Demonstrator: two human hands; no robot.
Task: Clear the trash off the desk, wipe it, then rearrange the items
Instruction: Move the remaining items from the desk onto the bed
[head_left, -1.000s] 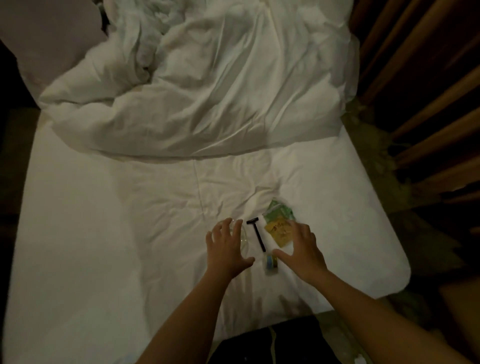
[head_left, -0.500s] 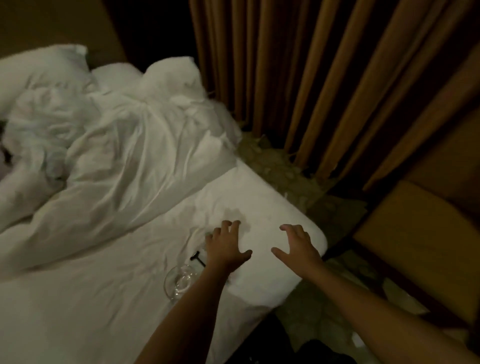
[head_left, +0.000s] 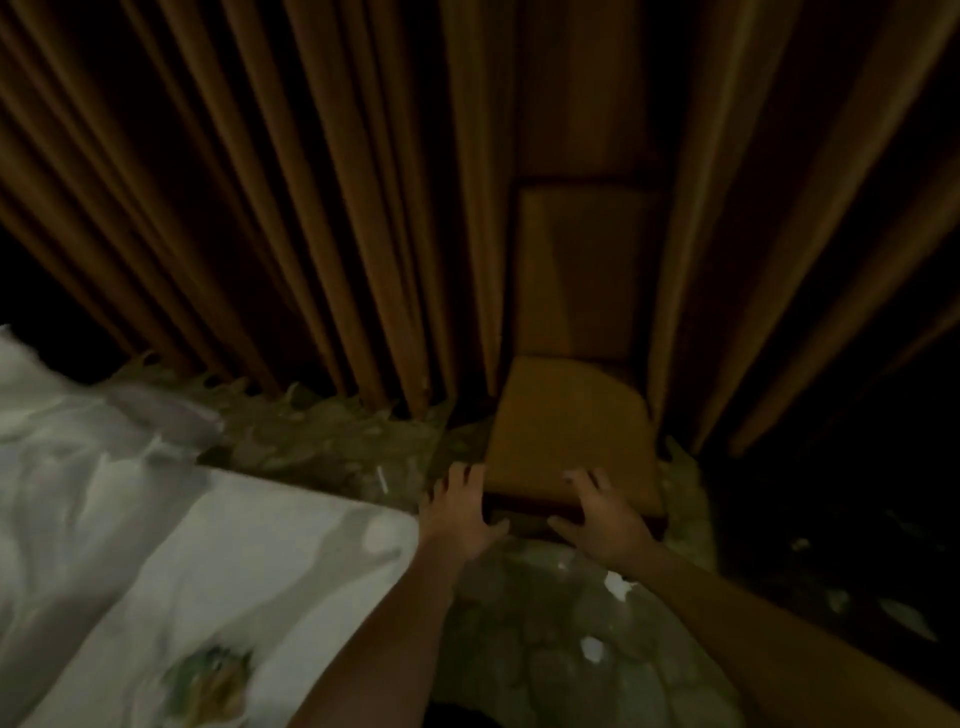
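The view is dim and blurred. Both my hands reach forward with fingers spread and hold nothing. My left hand (head_left: 460, 506) hovers at the left front corner of a brown upholstered chair (head_left: 569, 421). My right hand (head_left: 602, 514) lies over the front edge of the chair's seat. A blurred green and yellow packet (head_left: 210, 683) lies on the white bed (head_left: 218, 545) at the lower left. The desk is out of view.
Long brown curtains (head_left: 311, 208) hang behind the chair and the bed. The patterned carpet (head_left: 566, 665) below my arms carries small white scraps (head_left: 618, 584). White bedding (head_left: 67, 452) is bunched at the left.
My view has swung right from the bed to the chair and curtains. Both hands left the items on the bed and now reach the chair's front edge, still holding nothing.
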